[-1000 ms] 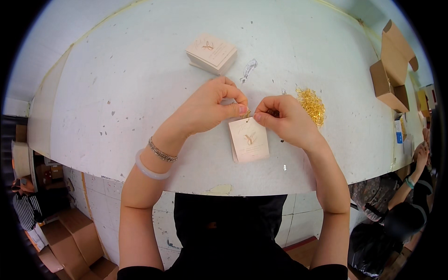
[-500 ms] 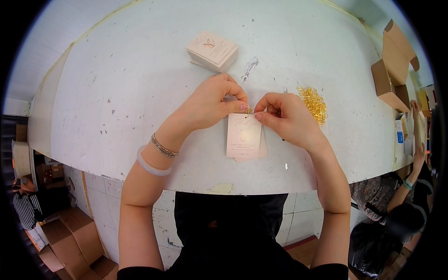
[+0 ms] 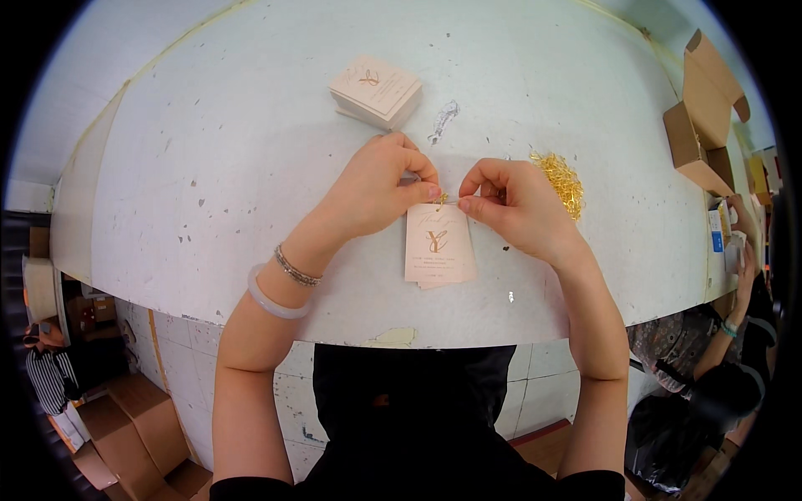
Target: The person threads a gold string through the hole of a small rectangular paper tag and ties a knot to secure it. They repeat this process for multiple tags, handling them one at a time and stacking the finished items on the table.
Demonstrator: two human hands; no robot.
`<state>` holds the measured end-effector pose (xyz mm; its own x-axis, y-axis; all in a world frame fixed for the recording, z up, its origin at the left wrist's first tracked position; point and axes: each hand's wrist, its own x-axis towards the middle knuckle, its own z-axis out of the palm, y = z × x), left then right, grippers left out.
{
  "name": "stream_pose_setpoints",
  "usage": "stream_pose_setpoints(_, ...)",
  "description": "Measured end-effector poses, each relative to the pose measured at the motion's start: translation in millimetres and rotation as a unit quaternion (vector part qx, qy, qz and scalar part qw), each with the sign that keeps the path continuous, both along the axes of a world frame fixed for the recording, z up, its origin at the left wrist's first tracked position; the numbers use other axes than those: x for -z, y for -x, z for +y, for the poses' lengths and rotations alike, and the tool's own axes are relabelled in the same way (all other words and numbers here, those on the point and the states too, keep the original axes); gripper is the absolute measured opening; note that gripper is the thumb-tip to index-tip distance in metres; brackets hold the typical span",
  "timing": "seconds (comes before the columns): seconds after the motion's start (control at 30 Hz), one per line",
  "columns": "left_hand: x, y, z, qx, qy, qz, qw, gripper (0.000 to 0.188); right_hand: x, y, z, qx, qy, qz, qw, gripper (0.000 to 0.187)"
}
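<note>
A pale pink card tag [image 3: 438,246] with gold print lies on the table in front of me, with other tags fanned slightly beneath it. At its top edge is a small gold pin [image 3: 441,199], pinched between the thumb and finger of my left hand [image 3: 386,184]. My right hand [image 3: 514,204] is closed in a pinch at the tag's upper right, close to the pin. A thin line shows between the two hands, too fine to identify. Beyond my left hand sits a thick stack of matching tags [image 3: 378,88]. To the right of my right hand lies a heap of gold pins [image 3: 561,185].
An open cardboard box [image 3: 706,134] stands at the table's right edge. Past it, another person's arm [image 3: 739,284] reaches over the table. Cardboard boxes [image 3: 138,426] are at the lower left. A clear plastic scrap [image 3: 444,121] lies near the stack.
The tag's face has lost its glare, so its gold print shows clearly, and it sits closer over the tags beneath. My hands stay almost in place, the right shifting slightly.
</note>
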<state>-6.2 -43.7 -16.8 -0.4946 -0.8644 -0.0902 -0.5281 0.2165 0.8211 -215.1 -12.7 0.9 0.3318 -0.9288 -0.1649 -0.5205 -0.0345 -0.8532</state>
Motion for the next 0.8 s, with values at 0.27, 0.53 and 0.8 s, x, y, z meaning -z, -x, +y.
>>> stream_pose_setpoints(0.27, 0, 1, 2, -0.035, -0.007, 0.007, 0.999, 0.011, -7, 0, 15, -0.058, 0.141, 0.134, 0.979, 0.043)
stream_pose_setpoints(0.53, -1, -3, 2, -0.031, -0.012, -0.002, 0.999, 0.012, -13, -7, 36, -0.165, 0.196, 0.24, 0.936, 0.052)
stream_pose_setpoints(0.8, -7, -7, 5, -0.013, 0.057, -0.071, 0.996, 0.014, -10, -9, 41, -0.172, 0.197, 0.275, 0.925, 0.047)
